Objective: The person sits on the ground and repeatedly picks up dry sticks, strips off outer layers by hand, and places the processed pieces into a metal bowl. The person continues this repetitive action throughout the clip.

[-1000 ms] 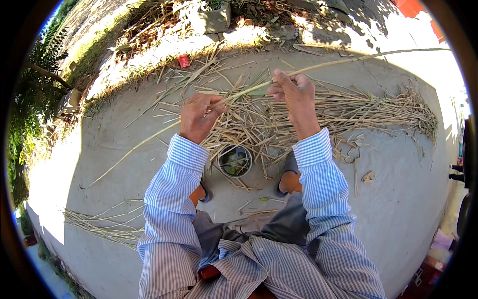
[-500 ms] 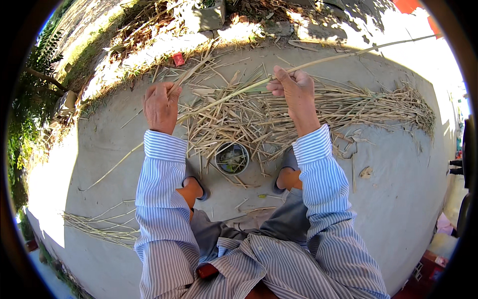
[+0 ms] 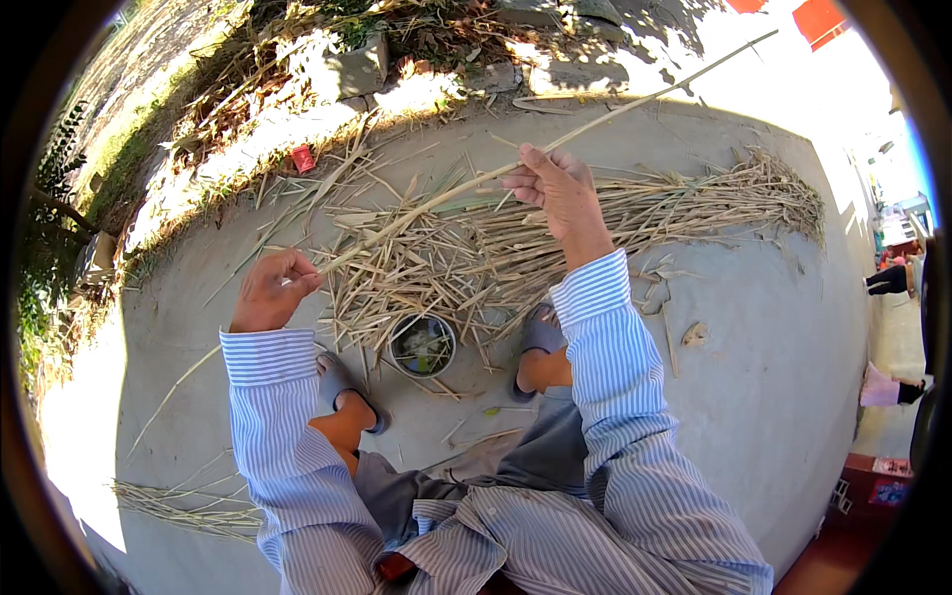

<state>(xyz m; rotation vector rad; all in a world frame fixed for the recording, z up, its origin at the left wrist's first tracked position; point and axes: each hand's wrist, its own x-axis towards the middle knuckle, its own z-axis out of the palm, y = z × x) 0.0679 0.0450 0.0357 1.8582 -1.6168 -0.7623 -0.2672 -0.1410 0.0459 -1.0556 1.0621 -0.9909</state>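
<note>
Head cam: left hand (image 3: 273, 291) has dropped lower and left since 0.5 s ago, fist clamped on the long reed stalk (image 3: 476, 185). Right hand (image 3: 557, 188) pinches it higher up, over the straw pile (image 3: 615, 223); small tin (image 3: 422, 345) sits between the feet.

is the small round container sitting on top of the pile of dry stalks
No, the round container sits on bare concrete between the person's feet, at the pile's near edge.

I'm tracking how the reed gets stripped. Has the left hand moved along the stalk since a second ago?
Yes. The left hand slid down the long reed stalk, away from the right hand, and now sits left of the round tin.
</note>
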